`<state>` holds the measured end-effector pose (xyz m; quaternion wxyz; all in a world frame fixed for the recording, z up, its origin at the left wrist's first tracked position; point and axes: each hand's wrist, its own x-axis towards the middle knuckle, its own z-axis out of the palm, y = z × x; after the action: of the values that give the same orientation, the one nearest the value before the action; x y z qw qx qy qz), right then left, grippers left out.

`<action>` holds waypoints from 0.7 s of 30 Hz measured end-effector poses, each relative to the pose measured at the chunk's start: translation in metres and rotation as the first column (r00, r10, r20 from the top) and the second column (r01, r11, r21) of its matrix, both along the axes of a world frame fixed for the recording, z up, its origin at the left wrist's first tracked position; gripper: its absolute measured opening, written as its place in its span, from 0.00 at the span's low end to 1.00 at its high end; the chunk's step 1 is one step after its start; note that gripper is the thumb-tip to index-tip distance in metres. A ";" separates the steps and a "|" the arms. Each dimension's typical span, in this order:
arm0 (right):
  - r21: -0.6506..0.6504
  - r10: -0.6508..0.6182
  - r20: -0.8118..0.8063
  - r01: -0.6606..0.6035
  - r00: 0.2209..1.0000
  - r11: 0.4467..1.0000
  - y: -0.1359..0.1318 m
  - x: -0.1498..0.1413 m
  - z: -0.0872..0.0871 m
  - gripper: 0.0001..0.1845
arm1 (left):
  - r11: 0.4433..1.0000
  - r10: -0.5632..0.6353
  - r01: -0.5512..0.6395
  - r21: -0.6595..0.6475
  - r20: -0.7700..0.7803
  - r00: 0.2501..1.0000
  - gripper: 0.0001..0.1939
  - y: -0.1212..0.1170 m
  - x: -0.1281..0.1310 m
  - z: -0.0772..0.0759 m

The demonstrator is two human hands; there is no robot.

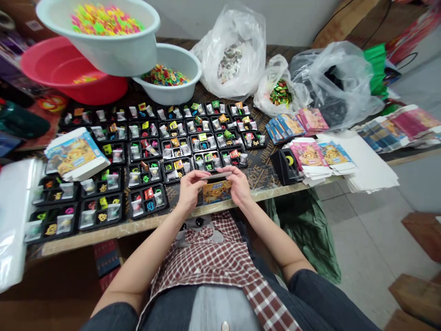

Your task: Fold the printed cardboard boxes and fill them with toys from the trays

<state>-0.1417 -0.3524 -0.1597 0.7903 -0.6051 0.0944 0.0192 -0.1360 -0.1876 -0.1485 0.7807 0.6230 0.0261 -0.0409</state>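
Note:
Between my two hands, at the table's front edge, is a small printed cardboard box [217, 192] with a yellow-orange picture on its front. My left hand [190, 189] pinches its upper left corner. On the upper right corner the fingers of my right hand [240, 186] are closed. A grey-brown strip shows along the box's top edge; whether it is a flap cannot be made out. Just left and behind the hands stand rows of black trays [149, 200], each filled with small wrapped packets and colourful plastic pieces.
Flat printed boxes [77, 154] lie on the trays at left. Behind stand a pale blue basin [172, 94], a red basin [74, 89] and clear bags [234, 76]. To the right are a black tape dispenser [283, 168] and stacks of pink and blue boxes [310, 154].

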 end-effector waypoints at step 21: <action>-0.471 0.298 0.286 -0.137 0.911 0.871 -0.038 0.007 0.018 0.14 | 0.813 -0.357 0.082 0.576 0.382 0.852 0.06 0.020 0.002 0.017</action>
<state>-0.1343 -0.3900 -0.1421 0.6289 -0.7686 -0.1153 -0.0203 -0.1340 -0.1677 -0.1316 0.5447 0.8062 -0.2293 0.0288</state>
